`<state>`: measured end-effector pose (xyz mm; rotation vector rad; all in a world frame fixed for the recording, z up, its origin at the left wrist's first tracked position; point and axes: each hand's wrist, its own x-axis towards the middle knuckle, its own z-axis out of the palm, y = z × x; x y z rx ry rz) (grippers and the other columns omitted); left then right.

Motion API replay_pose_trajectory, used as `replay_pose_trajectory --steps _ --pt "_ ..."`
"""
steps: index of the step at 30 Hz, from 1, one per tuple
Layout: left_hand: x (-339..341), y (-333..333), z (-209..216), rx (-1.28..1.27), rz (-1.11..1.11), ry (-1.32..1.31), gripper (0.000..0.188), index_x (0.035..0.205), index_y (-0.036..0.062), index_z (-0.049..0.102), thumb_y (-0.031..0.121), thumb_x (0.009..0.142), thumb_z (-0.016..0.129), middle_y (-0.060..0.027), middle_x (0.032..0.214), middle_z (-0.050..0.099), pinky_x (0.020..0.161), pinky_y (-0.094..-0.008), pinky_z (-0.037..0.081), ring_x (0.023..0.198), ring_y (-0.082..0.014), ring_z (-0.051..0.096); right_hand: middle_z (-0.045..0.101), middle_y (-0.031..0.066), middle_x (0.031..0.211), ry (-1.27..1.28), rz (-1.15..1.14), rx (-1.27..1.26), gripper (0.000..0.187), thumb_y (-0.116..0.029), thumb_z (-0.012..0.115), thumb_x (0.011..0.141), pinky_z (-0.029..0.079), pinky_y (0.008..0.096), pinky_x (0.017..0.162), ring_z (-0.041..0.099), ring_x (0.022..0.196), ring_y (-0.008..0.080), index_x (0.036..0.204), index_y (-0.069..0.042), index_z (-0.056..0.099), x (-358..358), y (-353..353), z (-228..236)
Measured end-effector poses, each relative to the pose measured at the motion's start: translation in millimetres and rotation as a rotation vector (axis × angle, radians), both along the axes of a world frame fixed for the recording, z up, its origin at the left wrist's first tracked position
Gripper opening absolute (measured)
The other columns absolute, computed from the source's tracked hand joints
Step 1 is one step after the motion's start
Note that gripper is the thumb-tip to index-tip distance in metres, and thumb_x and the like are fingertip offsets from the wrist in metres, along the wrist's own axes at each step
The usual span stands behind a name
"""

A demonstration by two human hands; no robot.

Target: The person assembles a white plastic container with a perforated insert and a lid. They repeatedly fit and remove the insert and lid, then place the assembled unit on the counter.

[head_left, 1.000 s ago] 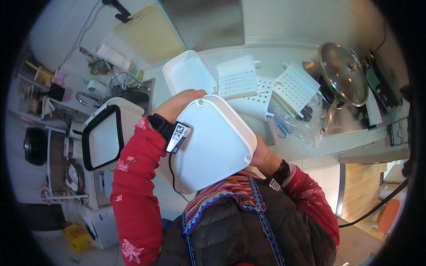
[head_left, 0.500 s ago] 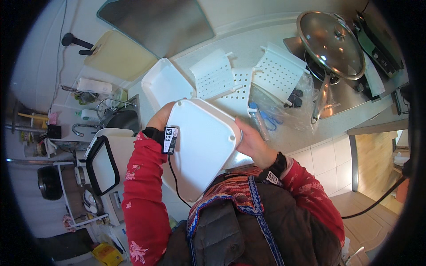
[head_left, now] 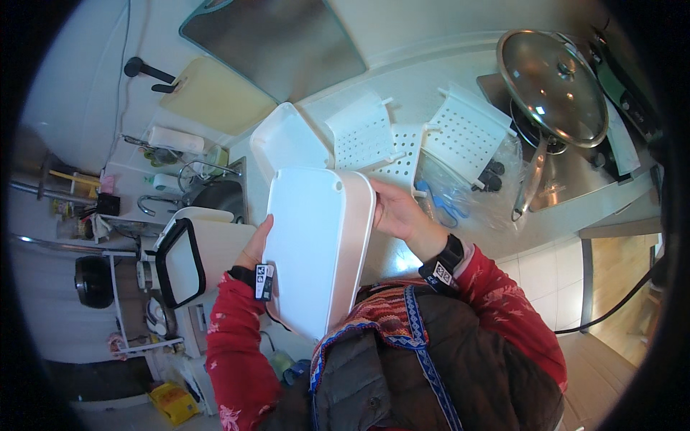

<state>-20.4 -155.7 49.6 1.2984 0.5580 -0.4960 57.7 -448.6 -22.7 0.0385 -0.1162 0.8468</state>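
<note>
A white plastic bin (head_left: 310, 248) is held in front of my body, its flat underside facing up and its right side wall showing. My left hand (head_left: 256, 244) grips its left edge, fingers partly hidden beneath. At the upper right corner, my right hand (head_left: 404, 217) is closed on the side wall, with some fingertips out of sight behind it. Just beyond lies a second white bin (head_left: 291, 144) on the counter, open side up. White perforated panels with pegs, one at the middle (head_left: 363, 133) and one farther right (head_left: 467, 134), rest beside it.
Clear plastic wrapping (head_left: 503, 190) with black pieces and a blue strap (head_left: 447, 205) lies on the counter. A lidded pan (head_left: 553, 90) stands on the stove at right. The sink (head_left: 219, 201) and a black-rimmed white bin (head_left: 180, 266) are at left.
The bin has turned and tilted so its right wall shows more. My left hand has slid from the far left corner down along the left edge. The whole view has shifted slightly.
</note>
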Motion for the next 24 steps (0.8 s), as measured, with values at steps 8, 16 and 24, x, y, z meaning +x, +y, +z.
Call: replay_pose_trajectory --steps 8,16,24 --pt "-8 8 6 -0.012 0.090 0.007 0.060 0.134 0.0043 0.041 0.050 0.095 0.037 -0.0106 0.124 0.054 0.093 -0.0343 0.044 0.108 -0.0211 0.055 0.063 0.0103 0.106 0.076 0.041 -0.181 0.028 -0.020 0.049 0.095 0.052 0.0331 0.085 0.063 0.096 0.0186 0.113 0.001 0.055 13 20 0" --pt "0 18 4 -0.079 0.086 -0.013 0.061 0.134 0.0048 0.042 0.052 0.095 0.036 -0.0105 0.124 0.054 0.091 -0.0345 0.046 0.107 -0.0215 0.056 0.059 0.0088 0.102 0.307 -0.053 -0.258 0.025 -0.016 0.047 0.093 0.052 0.0297 0.081 0.059 0.084 0.0189 0.112 0.000 0.053 13 20 13" --pt "-2 40 17 -0.075 0.198 -0.154 0.065 0.132 0.0054 0.044 0.056 0.092 0.039 -0.0103 0.121 0.056 0.087 -0.0353 0.049 0.102 -0.0218 0.058 0.049 0.0088 0.095 0.283 -0.024 -0.195 0.020 -0.011 0.048 0.083 0.037 0.0235 0.052 0.042 0.060 0.0131 0.101 -0.004 0.049 10 -2 27"
